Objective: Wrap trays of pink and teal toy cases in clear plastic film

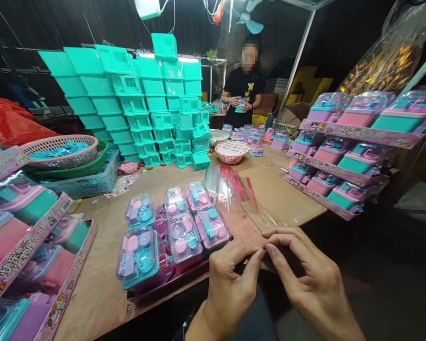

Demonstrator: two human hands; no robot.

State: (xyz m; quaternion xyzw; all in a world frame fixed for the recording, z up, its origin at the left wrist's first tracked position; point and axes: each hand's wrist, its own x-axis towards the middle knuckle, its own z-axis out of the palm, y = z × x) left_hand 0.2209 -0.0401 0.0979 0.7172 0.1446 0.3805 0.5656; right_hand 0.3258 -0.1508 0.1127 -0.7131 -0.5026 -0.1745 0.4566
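Observation:
My left hand (232, 282) and my right hand (305, 274) meet at the table's front edge, thumbs and fingers pinched together. Whatever is between the fingertips is too small or too clear to make out. Just beyond them lie flat clear plastic bags (216, 182) with pink-red strips. To the left of my hands sits a display tray (173, 284) of toy boxes. Each toy box (184, 237) has a clear domed lid over small pink, purple and blue pieces.
Stacked turquoise bins (135, 102) rise at the back left, near a pink basket (62, 151) of blue parts. Filled display trays are piled at left (66, 284) and right (341, 177). Across the table a person (243, 90) holds a toy box. A small pink basket (230, 154) stands mid-table.

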